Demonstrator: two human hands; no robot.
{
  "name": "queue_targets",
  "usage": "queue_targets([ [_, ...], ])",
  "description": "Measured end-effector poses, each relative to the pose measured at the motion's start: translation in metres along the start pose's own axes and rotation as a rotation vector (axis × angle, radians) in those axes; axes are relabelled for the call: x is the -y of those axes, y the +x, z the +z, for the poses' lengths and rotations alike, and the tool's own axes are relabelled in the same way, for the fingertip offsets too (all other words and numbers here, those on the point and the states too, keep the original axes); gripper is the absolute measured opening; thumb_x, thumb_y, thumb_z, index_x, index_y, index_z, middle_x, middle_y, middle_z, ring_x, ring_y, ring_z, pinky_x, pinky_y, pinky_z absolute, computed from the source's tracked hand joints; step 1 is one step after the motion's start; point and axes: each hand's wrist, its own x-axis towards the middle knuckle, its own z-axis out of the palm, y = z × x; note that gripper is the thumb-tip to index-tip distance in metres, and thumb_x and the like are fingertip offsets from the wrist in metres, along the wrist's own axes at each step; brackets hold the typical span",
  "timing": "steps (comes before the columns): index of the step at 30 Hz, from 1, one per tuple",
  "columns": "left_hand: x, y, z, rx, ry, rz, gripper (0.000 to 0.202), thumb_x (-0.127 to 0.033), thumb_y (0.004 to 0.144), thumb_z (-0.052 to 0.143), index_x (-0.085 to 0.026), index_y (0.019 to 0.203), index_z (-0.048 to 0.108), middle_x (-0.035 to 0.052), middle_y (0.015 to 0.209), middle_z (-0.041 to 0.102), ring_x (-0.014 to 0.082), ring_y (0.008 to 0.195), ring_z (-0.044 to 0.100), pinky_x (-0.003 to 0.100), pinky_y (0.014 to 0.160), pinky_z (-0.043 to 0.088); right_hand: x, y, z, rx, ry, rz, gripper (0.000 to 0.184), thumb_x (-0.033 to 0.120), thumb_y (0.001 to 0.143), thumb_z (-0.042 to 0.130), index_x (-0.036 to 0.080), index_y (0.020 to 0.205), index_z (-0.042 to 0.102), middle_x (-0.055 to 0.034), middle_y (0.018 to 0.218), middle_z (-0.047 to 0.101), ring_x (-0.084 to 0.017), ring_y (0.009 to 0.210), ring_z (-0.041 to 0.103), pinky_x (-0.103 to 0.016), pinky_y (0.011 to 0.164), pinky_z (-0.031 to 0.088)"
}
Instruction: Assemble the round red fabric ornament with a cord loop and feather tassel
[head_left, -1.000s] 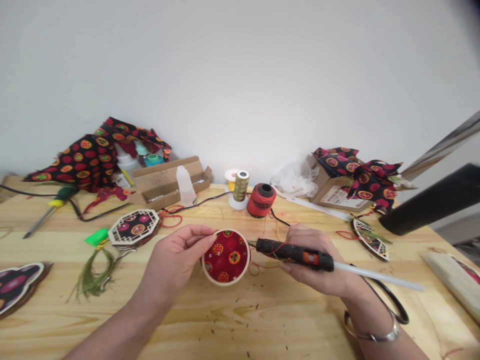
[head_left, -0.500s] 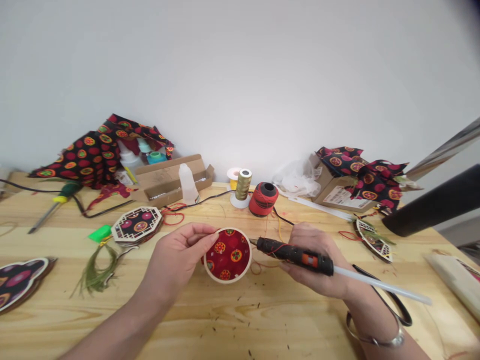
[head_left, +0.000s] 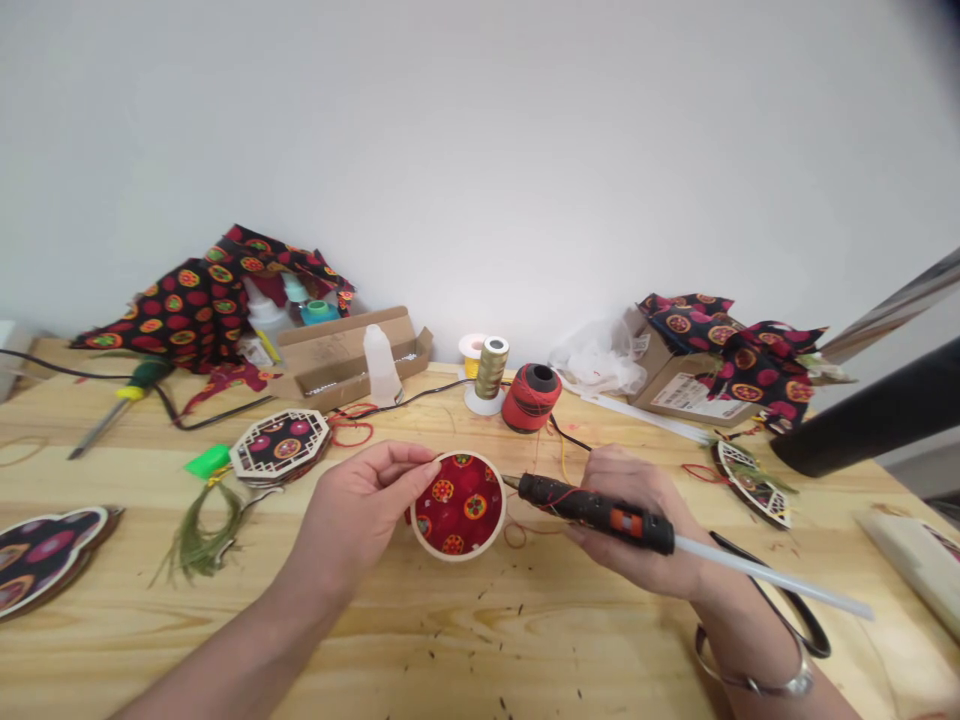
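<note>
We see the left hand pinching a round piece of dark red flower-print cloth with a pale wooden rim; its thumb presses the rim at ten o'clock, with the other fingers curled behind. The piece sits near the middle of our view, tilted so that its patterned face is turned to us.

The right hand is closed around a slim black glue gun with an orange-red part, though we cannot make out every finger behind the body. The nozzle points at the rim from two o'clock; we cannot tell whether it touches. A long translucent white glue stick runs out of the gun's back end, toward four o'clock. A silver bracelet circles the right wrist.

Taking the round piece as the centre of our clock, we find a red thread spool with a dark core at one o'clock, a gold-olive thread spool just past twelve, and a translucent white plastic bottle at eleven. An octagonal wooden ornament with dark flower-print cloth lies toward ten, and an olive-green thread tassel at nine. At three lies a fan-shaped ornament with white latticework. Small dark scraps are scattered over the pale wooden tabletop around six.
</note>
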Motion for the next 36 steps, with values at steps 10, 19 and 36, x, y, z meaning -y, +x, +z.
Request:
queue_targets([
  [10,0.000,0.001,0.000,-0.032,-0.078,-0.051,0.025,-0.028,0.064,0.076,-0.014,0.081,0.065,0.0026,0.069,0.073,0.0123,0.057,0.064,0.021,0.054,0.052,-0.003,0.000,0.000,-0.010,0.094,0.000,0.024,0.027,0.078,0.060,0.018,0.059,0.047,0.0033,0.054,0.045,-0.011,0.056,0.040,-0.027,0.057,0.031],
  [19,-0.003,0.007,0.002,-0.096,-0.195,-0.083,0.022,-0.021,0.060,0.076,-0.013,0.077,0.065,0.0012,0.063,0.071,0.0107,0.053,0.063,0.019,0.051,0.051,0.001,0.002,-0.001,0.052,0.241,-0.034,0.020,0.028,0.076,0.063,0.019,0.062,0.052,0.0024,0.058,0.049,-0.012,0.058,0.042,-0.028,0.059,0.032],
  [36,-0.005,0.007,0.002,-0.121,-0.236,-0.094,0.020,-0.018,0.058,0.077,-0.013,0.074,0.066,0.0023,0.061,0.071,0.0116,0.051,0.062,0.020,0.050,0.051,0.007,0.002,0.006,0.157,0.161,-0.031,0.030,0.034,0.078,0.059,0.019,0.057,0.044,0.0027,0.056,0.046,-0.012,0.057,0.040,-0.029,0.063,0.034],
])
